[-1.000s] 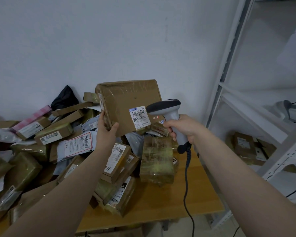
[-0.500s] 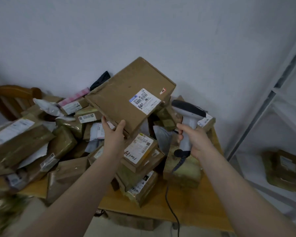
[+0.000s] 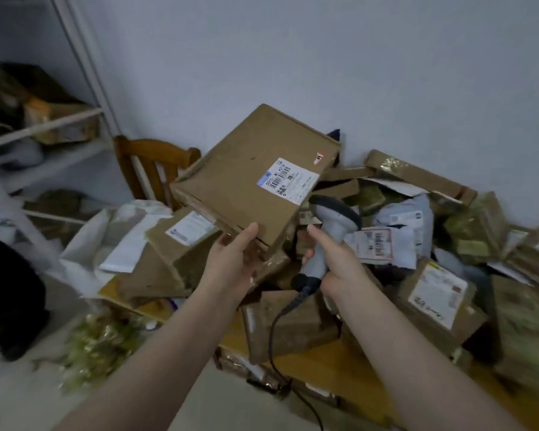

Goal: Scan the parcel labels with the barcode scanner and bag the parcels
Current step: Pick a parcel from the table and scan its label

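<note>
My left hand (image 3: 231,259) grips the near corner of a flat brown cardboard parcel (image 3: 246,181) and holds it tilted above the pile. Its white barcode label (image 3: 288,180) faces up near the parcel's right side. My right hand (image 3: 339,262) holds the handle of a grey barcode scanner (image 3: 333,225), whose dark head sits just below the label. The scanner's black cable (image 3: 274,331) hangs down over the table's front edge.
A heap of taped brown parcels and white mailers (image 3: 417,244) covers the wooden table (image 3: 324,362). A wooden chair (image 3: 150,163) stands behind the table's left end. White metal shelving (image 3: 44,126) with boxes fills the left. Crumpled wrapping (image 3: 100,346) lies on the floor.
The view has swung left, bringing the chair and left shelving into sight. The held parcel has tilted flatter and moved left. The scanner stays close under the label.
</note>
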